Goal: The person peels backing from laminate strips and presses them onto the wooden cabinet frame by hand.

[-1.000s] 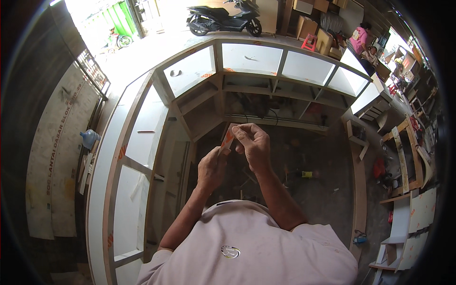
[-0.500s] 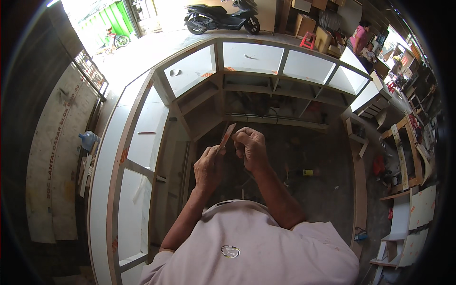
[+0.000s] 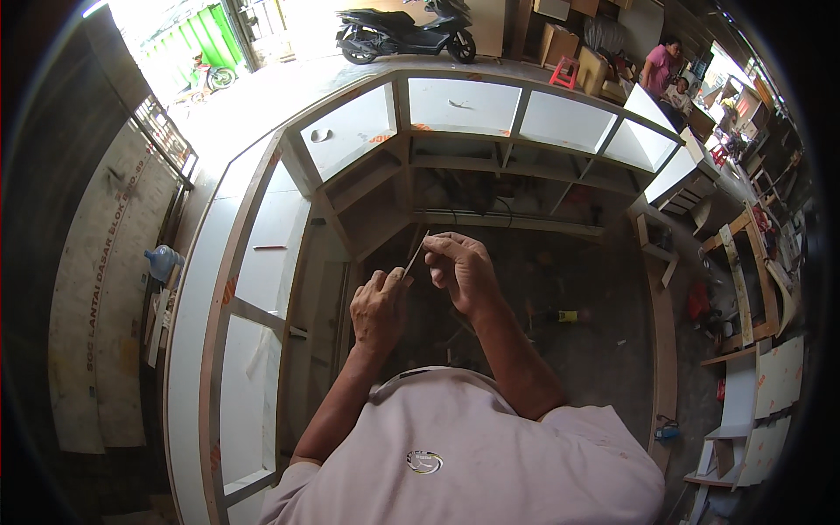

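A thin, flat brownish strip [image 3: 417,253] is held up in front of my chest, seen nearly edge-on. My left hand [image 3: 380,308] is closed around its lower end. At the upper tip, the thumb and fingers of my right hand [image 3: 460,269] pinch the strip. Both hands are over the dark floor inside a curved white cabinet frame [image 3: 234,249], touching none of it. What the strip is made of cannot be made out.
The cabinet frame's divided compartments curve round on the left and ahead. On its left panel lies a thin reddish stick [image 3: 269,247]. A yellow-green tool [image 3: 567,316] is on the floor to the right. Two people [image 3: 662,70] are at the far right; a motorcycle [image 3: 408,35] stands beyond the frame.
The strip has turned from showing its flat reddish face to nearly edge-on. My right hand has shifted slightly and now pinches its tip.
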`<state>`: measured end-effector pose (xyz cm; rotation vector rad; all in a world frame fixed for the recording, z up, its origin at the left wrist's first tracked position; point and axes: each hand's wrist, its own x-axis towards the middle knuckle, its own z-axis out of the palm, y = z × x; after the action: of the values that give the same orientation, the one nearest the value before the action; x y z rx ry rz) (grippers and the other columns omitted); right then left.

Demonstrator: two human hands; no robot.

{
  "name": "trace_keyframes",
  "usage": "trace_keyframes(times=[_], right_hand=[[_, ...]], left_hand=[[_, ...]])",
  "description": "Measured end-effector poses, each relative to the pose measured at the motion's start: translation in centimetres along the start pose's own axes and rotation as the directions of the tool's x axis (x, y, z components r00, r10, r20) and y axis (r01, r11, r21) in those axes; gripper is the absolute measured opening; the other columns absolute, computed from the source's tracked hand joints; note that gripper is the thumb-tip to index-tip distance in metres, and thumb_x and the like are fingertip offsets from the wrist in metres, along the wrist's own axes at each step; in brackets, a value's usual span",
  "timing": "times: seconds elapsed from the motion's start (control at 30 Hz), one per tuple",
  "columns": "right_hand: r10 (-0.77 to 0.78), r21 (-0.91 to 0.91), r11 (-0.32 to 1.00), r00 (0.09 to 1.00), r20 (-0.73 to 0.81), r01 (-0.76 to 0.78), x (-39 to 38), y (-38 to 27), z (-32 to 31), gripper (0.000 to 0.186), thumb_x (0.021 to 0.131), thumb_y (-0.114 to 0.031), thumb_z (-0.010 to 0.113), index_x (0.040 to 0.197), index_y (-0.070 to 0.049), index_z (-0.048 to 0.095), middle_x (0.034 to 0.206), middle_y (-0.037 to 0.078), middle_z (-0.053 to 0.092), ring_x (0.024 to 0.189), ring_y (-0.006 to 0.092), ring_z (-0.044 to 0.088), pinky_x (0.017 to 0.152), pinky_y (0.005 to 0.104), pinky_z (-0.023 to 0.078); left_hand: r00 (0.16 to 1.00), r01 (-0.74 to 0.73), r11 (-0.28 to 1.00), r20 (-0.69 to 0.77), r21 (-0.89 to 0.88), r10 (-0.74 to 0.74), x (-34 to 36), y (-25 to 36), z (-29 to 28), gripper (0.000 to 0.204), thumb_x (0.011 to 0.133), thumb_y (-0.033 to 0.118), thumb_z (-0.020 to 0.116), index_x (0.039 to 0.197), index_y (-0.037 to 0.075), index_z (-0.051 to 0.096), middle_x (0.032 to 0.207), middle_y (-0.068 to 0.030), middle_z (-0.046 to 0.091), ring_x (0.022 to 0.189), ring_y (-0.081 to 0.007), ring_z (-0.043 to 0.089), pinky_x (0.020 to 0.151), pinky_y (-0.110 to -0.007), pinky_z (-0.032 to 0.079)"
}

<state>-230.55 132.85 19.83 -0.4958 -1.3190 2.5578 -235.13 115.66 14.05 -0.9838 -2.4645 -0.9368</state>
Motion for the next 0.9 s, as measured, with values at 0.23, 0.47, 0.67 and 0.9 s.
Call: trace_keyframes(times=[0.23,0.47,0.67,0.9], right_hand=[[0.060,0.186,0.981,0.998,0.004,-0.060,0.1,0.7,0.0,0.007,0.088,-0.011,0.071,0.086,-0.005,0.068,0.069,0.002,0.061,0.050,0.0087,0.054,0.044,0.0232,0.040],[0.036,0.148,0.988,0.997,0.065,-0.045,0.5,2.2,-1.9,0.009,0.088,-0.013,0.065,0.084,-0.005,0.067,0.068,0.002,0.057,0.049,0.0099,0.050,0.044,0.0240,0.039],[-0.016,0.041,0.999,0.999,-0.032,0.018,-0.9,0.9,0.7,0.014,0.093,-0.018,0.065,0.091,-0.005,0.068,0.076,0.005,0.064,0.054,0.0114,0.058,0.045,0.0243,0.042],[0.024,0.001,1.000,0.998,-0.064,-0.024,-0.1,1.1,-0.1,0.014,0.093,-0.014,0.064,0.094,-0.002,0.071,0.076,0.006,0.066,0.054,0.0105,0.057,0.045,0.0240,0.042]], left_hand=[[0.999,-0.040,0.997,-0.024,-0.065,0.038,-0.4,-0.1,0.1,0.014,0.097,0.017,0.062,0.108,0.013,0.070,0.088,-0.0075,0.063,0.078,-0.0290,0.066,0.069,-0.043,0.050],[0.996,0.055,0.970,-0.054,-0.239,-0.069,-0.4,0.0,0.1,0.014,0.098,0.017,0.061,0.108,0.011,0.069,0.095,-0.0091,0.067,0.081,-0.0338,0.069,0.069,-0.045,0.052],[0.999,0.015,0.989,-0.049,-0.147,-0.022,-0.6,-0.3,0.1,0.015,0.096,0.016,0.063,0.109,0.012,0.068,0.092,-0.0095,0.065,0.078,-0.0329,0.067,0.068,-0.045,0.051],[0.996,-0.075,0.997,-0.054,0.014,0.076,-0.5,-1.1,0.3,0.015,0.096,0.019,0.065,0.109,0.012,0.067,0.084,-0.0073,0.060,0.076,-0.0282,0.065,0.067,-0.043,0.047]])
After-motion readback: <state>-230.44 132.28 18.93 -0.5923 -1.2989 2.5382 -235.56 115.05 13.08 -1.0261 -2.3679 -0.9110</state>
